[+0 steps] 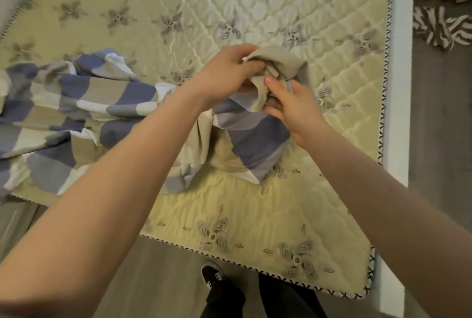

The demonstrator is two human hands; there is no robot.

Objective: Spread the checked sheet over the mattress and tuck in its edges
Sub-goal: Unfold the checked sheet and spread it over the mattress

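Hands first: both of yours are clamped on the same bunch of cloth, raised over the middle of the mattress (255,11). Your left hand (224,75) grips a beige fold of the checked sheet (76,103) from above, fingers curled round it. Your right hand (293,105) pinches the fold from the 4 o'clock side, fingertips pressed into the fabric.

From that grip the sheet drops in a short hanging tail at 6 o'clock. The rest trails away toward 8 and 9 o'clock as a crumpled heap along the near left part of the mattress. Its long axis runs roughly from 9 to 3, with you holding the 3 o'clock end. Quilted mattress lies bare toward 12 and 3 o'clock, and down to the near corner at 5 o'clock.

I judge you are looking for an edge or corner in the bunch, so spreading has barely begun. Your right hand is nearer the white bed frame (398,88) at 3 o'clock, so it suits carrying the end that way. Your left forearm crosses above the heap and could drag it.
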